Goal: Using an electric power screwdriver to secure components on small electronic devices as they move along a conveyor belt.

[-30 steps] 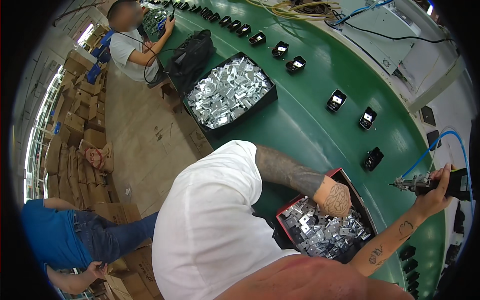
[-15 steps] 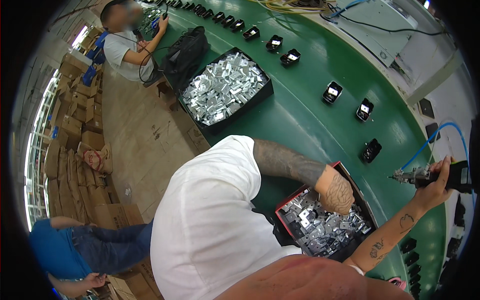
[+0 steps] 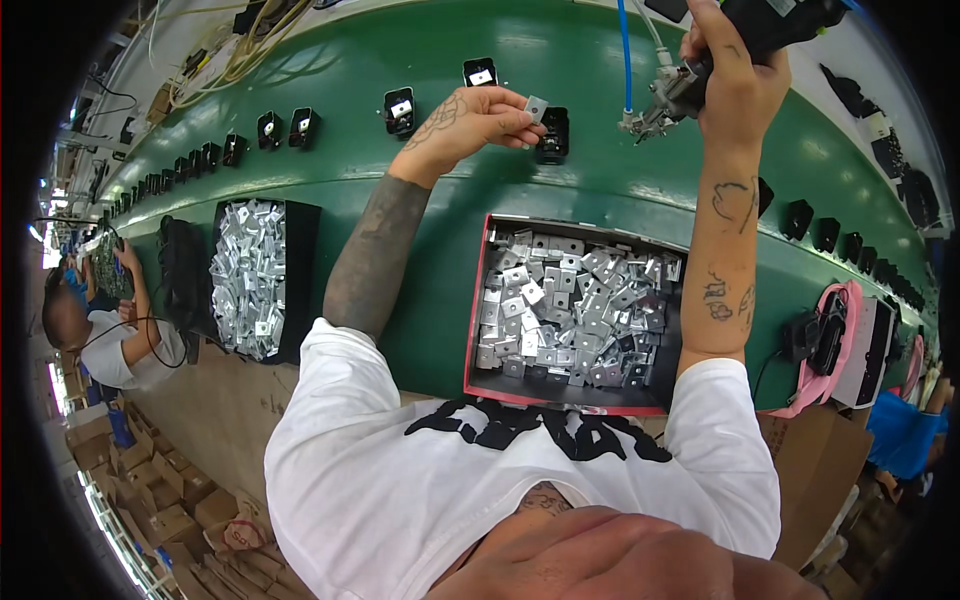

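Note:
My left hand [image 3: 478, 120] pinches a small square metal plate [image 3: 537, 108] just above a black part [image 3: 552, 135] on the green conveyor belt [image 3: 590, 70]. My right hand [image 3: 738, 75] grips a pneumatic screwdriver [image 3: 672, 92] with a blue air hose [image 3: 624, 50], its tip pointing down-left beside the black part. Under my arms, a red-rimmed black box [image 3: 480, 300] full of the same metal plates sits on the belt's near edge.
More black parts [image 3: 400, 110] line the belt to the left and right. A second black tray of metal plates [image 3: 250, 280] and a black bag [image 3: 183, 280] lie to the left. A seated person [image 3: 100, 340] works at far left. Cardboard boxes [image 3: 150, 500] cover the floor.
The view swung to face the belt. My left hand left the box of plates and now holds one plate up by a black part; the right hand brought the screwdriver close.

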A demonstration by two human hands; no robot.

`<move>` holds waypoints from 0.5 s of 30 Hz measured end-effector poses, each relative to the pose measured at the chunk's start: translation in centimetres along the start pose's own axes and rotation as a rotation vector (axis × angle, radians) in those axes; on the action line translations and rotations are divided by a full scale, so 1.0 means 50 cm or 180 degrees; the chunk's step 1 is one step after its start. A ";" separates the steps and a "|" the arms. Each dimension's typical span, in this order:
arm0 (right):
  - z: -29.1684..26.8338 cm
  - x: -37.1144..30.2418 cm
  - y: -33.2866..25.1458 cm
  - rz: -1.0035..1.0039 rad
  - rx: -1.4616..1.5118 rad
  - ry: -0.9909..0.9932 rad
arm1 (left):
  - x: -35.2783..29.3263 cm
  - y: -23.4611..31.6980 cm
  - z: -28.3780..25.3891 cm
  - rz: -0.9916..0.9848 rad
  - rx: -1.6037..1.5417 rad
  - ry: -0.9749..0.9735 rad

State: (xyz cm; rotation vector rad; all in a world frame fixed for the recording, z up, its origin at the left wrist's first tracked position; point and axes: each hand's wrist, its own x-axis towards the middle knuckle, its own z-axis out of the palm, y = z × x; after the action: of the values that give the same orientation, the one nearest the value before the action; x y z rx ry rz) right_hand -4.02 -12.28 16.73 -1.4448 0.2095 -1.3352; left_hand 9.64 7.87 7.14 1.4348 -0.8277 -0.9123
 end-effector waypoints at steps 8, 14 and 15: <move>-0.018 0.000 0.023 0.0039 -0.0005 -0.0117 | 0.030 -0.045 -0.005 0.0426 0.1135 0.0868; -0.008 -0.001 0.024 0.0080 0.0172 -0.0083 | 0.066 -0.112 0.012 0.1163 0.1822 0.1090; -0.009 -0.001 0.024 0.0140 0.0321 -0.0077 | 0.067 -0.114 0.016 0.1007 0.1862 0.0990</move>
State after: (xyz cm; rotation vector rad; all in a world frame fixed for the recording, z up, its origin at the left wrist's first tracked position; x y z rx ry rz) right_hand -3.78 -12.96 15.68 -1.3635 0.1552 -1.2742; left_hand 10.31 4.88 1.21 1.8164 -1.0938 -0.1937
